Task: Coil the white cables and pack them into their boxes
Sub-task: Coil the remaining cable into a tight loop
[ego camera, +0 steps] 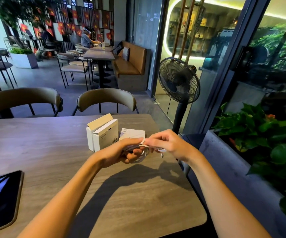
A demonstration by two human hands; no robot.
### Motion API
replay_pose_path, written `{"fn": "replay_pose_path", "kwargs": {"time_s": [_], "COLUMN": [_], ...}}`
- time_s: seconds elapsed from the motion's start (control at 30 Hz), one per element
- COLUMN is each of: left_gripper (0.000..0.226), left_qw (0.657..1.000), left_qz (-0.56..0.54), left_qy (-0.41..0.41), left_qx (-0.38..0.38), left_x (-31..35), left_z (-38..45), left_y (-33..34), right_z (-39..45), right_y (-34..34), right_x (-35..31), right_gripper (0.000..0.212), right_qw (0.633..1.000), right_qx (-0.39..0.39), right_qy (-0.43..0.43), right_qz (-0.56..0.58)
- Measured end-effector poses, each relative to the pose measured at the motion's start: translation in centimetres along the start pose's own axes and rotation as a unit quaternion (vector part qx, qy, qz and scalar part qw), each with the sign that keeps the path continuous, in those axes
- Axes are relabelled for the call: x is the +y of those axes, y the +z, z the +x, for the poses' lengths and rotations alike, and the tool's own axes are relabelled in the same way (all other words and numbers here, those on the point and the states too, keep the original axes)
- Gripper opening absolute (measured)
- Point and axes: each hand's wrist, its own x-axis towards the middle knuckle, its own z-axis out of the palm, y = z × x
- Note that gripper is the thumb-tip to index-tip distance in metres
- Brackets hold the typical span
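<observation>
Head view: above the worktop, the left hand has its fingers curled round a coiled white cable, while the right hand pinches a strand of it. Two white boxes stand upright just behind, flaps open, a third box beside them.

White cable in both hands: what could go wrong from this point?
1. The white cable is bundled loosely in the left hand while the right hand pinches a strand; the loops could spring apart.
2. A connector end dangles free and may snag.
3. The open box stands upright close by, so a hand might tip it.
</observation>
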Motion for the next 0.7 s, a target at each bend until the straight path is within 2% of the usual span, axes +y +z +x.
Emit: {"fn": "replay_pose_path", "kwargs": {"time_s": [0.07, 0.13, 0.23, 0.33, 0.4, 0.47, 0.5, 0.53, 0.6, 0.63, 0.7], "left_gripper": [0.041, 0.041, 0.050, 0.045, 0.043, 0.042, 0.041, 0.041, 0.042, 0.042, 0.039], "left_qw": [0.999, 0.997, 0.987, 0.973, 0.946, 0.919, 0.912, 0.910, 0.902, 0.895, 0.875], "left_qz": [-0.039, -0.078, -0.151, -0.216, -0.299, -0.362, -0.371, -0.371, -0.384, -0.401, -0.435], "left_qy": [0.000, 0.009, 0.024, 0.046, 0.074, 0.102, 0.111, 0.115, 0.119, 0.124, 0.137], "left_qx": [0.008, 0.011, 0.038, 0.075, 0.098, 0.118, 0.133, 0.147, 0.154, 0.152, 0.161], "left_x": [-0.1, -0.5, -0.8, -0.8, -0.6, -0.1, 0.1, 0.2, 0.3, 0.4, 0.5], "left_z": [-0.3, -0.5, -0.6, -0.4, -0.2, -0.1, 0.0, 0.1, 0.2, 0.3, 0.4], "left_y": [-0.3, -0.9, -1.6, -1.6, -1.8, -2.0, -2.1, -2.2, -2.2, -2.2, -2.5], "right_z": [0.0, 0.2, 0.8, 1.3, 1.4, 1.3, 1.2, 1.1, 1.0, 1.0, 1.1], "right_y": [0.5, 0.7, 0.5, 1.1, 1.7, 2.0, 2.2, 2.3, 2.6, 2.7, 3.2], "right_x": [-0.1, 0.0, 0.6, 0.9, 1.6, 2.0, 2.1, 2.2, 2.1, 2.0, 2.2], "right_gripper": [0.040, 0.040, 0.041, 0.033, 0.032, 0.013, 0.008, 0.014, 0.024, 0.028, 0.032], "right_qw": [0.995, 0.987, 0.975, 0.975, 0.958, 0.935, 0.924, 0.915, 0.907, 0.908, 0.920], "right_qx": [-0.003, 0.007, 0.076, 0.211, 0.275, 0.308, 0.311, 0.309, 0.285, 0.249, 0.120], "right_qy": [0.001, -0.006, 0.012, 0.052, 0.029, -0.023, -0.043, -0.047, 0.004, 0.054, 0.160], "right_qz": [0.103, 0.161, 0.207, 0.043, -0.080, -0.177, -0.219, -0.256, -0.309, -0.332, -0.336]}}
